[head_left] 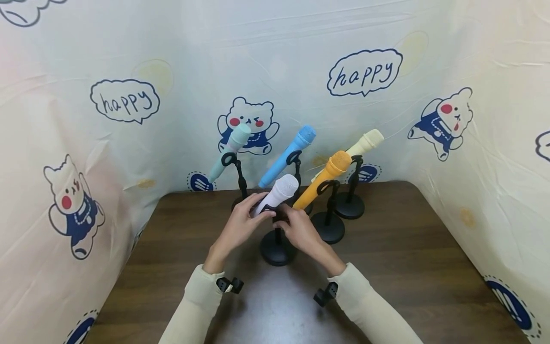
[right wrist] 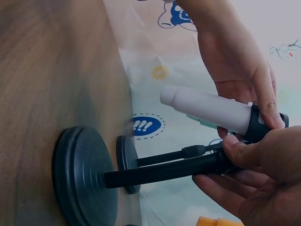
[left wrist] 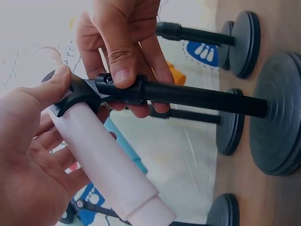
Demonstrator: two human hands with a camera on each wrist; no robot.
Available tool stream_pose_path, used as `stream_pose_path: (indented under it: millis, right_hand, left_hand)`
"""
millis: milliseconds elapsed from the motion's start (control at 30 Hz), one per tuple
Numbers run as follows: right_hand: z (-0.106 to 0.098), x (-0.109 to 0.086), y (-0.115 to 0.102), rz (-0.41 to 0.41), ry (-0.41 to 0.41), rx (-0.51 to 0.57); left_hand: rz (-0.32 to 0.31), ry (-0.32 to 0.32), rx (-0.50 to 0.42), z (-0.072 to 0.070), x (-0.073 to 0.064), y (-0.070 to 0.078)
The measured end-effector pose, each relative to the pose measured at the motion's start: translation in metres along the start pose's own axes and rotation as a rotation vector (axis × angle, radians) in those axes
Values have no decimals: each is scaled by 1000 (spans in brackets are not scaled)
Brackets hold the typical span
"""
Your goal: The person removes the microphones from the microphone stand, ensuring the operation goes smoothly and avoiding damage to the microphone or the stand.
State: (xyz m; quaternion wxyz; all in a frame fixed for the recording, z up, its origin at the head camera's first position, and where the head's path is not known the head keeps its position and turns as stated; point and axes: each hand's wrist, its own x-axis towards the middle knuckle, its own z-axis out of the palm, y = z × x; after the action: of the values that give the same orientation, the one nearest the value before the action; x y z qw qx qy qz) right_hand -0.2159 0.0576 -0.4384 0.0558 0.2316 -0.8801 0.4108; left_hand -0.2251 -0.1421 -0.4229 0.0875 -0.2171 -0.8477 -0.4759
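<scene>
A pale lavender microphone [head_left: 283, 187] sits tilted in the clip of a black desk stand [head_left: 278, 251], its head up and to the right. My left hand [head_left: 241, 220] holds the microphone at the clip, thumb on the black clip [left wrist: 77, 99] and fingers behind the handle. The right hand [head_left: 300, 228] grips the stand's pole just below the clip, its thumb [left wrist: 123, 75] lying along the joint. In the right wrist view, the handle end [right wrist: 171, 95] points away from both hands, and the round base [right wrist: 84, 176] stands on the table.
Behind stand more microphones on black stands: mint [head_left: 232, 148], blue [head_left: 288, 155], orange [head_left: 324, 177] and pale yellow [head_left: 365, 142]. The orange one is close to my right hand. A brown wooden table [head_left: 386, 286] lies below, with a printed cloth [head_left: 292, 57] around it.
</scene>
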Motion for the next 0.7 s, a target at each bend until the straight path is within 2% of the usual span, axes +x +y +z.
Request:
stream_pose_path:
  millis: [233,433,700]
  right_hand:
    - [-11,-19,3,26,30,51]
    - [-23,-31,10,48,41,98]
    - [-35,-43,21,50,61,127]
  left_hand:
    - [38,-3,-40,14,-6,8]
    - [38,-11,-100,28,-6,14]
    - [40,-29,-133,45,-5,25]
